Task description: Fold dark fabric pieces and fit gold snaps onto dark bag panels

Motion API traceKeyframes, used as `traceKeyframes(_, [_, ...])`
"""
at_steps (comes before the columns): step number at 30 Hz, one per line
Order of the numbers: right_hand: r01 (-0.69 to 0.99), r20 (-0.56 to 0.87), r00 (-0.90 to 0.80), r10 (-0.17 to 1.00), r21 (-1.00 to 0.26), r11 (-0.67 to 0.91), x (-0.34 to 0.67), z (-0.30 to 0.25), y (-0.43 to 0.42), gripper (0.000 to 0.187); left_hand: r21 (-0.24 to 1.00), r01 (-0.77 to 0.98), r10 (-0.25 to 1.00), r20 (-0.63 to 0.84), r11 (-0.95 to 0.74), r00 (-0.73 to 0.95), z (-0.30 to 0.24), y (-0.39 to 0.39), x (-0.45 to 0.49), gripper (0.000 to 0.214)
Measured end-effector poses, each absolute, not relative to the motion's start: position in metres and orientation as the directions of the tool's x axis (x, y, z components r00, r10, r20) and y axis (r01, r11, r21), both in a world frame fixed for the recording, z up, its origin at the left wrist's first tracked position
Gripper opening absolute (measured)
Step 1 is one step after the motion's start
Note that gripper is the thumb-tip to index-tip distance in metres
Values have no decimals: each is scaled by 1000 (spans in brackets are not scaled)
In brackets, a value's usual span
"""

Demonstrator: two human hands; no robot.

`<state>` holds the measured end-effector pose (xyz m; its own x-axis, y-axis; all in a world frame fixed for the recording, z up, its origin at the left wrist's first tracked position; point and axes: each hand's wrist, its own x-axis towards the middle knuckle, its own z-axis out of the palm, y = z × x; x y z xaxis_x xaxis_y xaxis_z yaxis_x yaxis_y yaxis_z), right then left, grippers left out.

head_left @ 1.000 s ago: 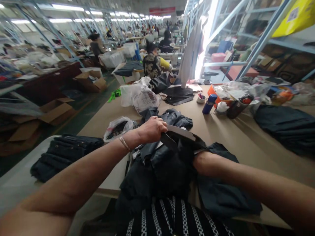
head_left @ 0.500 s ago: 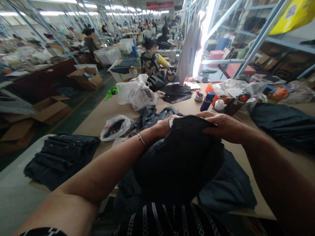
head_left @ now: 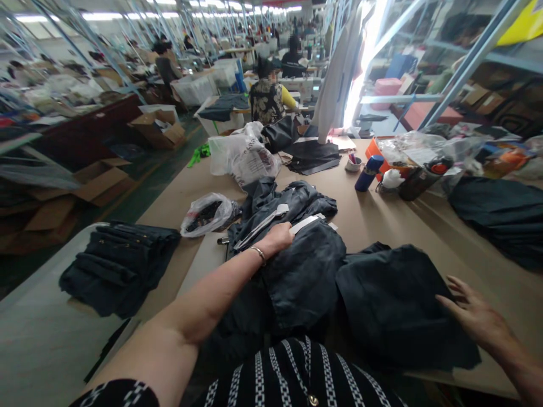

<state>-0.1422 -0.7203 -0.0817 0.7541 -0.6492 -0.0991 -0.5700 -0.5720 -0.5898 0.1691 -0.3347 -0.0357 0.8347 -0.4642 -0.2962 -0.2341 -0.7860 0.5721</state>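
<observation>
A dark garment (head_left: pixel 303 277) lies spread on the brown table (head_left: pixel 382 220) right in front of me. My left hand (head_left: pixel 278 237), a bracelet at its wrist, rests on the garment's far edge with its fingers curled over the cloth beside a pale flat strip (head_left: pixel 307 222). A second dark fabric piece (head_left: pixel 394 302) lies to the right. My right hand (head_left: pixel 473 314) lies flat on that piece's right edge, fingers spread, holding nothing. More dark garments (head_left: pixel 280 203) are heaped just beyond my left hand.
A folded dark stack (head_left: pixel 116 265) sits at the left on a pale surface. Plastic bags (head_left: pixel 244 158), a blue bottle (head_left: pixel 367 172), a small cup (head_left: pixel 352 164) and clutter stand at the far side. Another dark pile (head_left: pixel 500 217) lies at the right. Other people work in the background.
The dark garment that both hands held up half a second ago now lies flat on the table. My right hand has let go and moved out to the right.
</observation>
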Motion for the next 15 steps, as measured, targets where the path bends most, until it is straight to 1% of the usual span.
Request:
traceKeyframes(1, [-575, -89, 755, -649, -566, -591, -144, -91, -719, 64, 534, -242, -448, -299, -810, 842, -43, -334, 170, 21])
traceKeyframes(2, [-570, -111, 764, -635, -576, -586, -141, -96, -712, 64, 498, -250, -435, -300, -830, 849, -49, -334, 171, 23])
traceKeyframes(4, [-524, -150, 811, -565, -617, -588, -120, -96, -684, 57, 437, -263, -418, -310, -860, 854, -57, -336, 174, 28])
traceKeyframes(6, [-389, -100, 896, -433, -647, -656, -87, -86, -644, 44, 384, -278, -413, -334, -880, 847, -60, -338, 181, 29])
traceKeyframes(9, [-78, 35, 990, -140, -692, -718, -31, -67, -579, 29, 336, -320, -437, -371, -886, 820, -55, -340, 188, 22])
traceKeyframes(11, [106, 113, 993, 41, -666, -739, 4, -53, -546, 24, 338, -366, -476, -344, -867, 809, -46, -341, 184, 16])
traceKeyframes(12, [179, 154, 983, 104, -639, -748, 19, -46, -534, 24, 347, -393, -501, -316, -852, 806, -39, -342, 179, 14])
traceKeyframes(13, [235, 196, 970, 144, -604, -761, 34, -37, -526, 24, 359, -421, -527, -285, -833, 801, -32, -342, 172, 14])
traceKeyframes(15, [296, 271, 946, 175, -512, -807, 58, -17, -516, 27, 387, -475, -581, -227, -790, 782, -15, -342, 156, 12])
